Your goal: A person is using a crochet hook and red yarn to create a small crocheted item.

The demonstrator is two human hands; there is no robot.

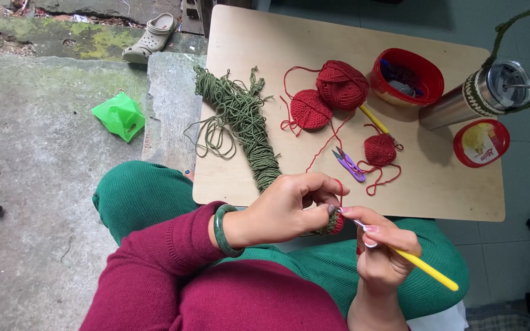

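Head view, from left: green bag (118, 114) on the concrete, olive cord bundle (243, 125) on the table (246, 37); the left hand (289, 205) pinches a small red-and-green crochet piece (334, 223) over the lap, soft, light, floppy, best gripped at its edge; the right hand (384, 254), just beside it, is closed around a yellow-handled hook (421, 266) whose tip touches it.
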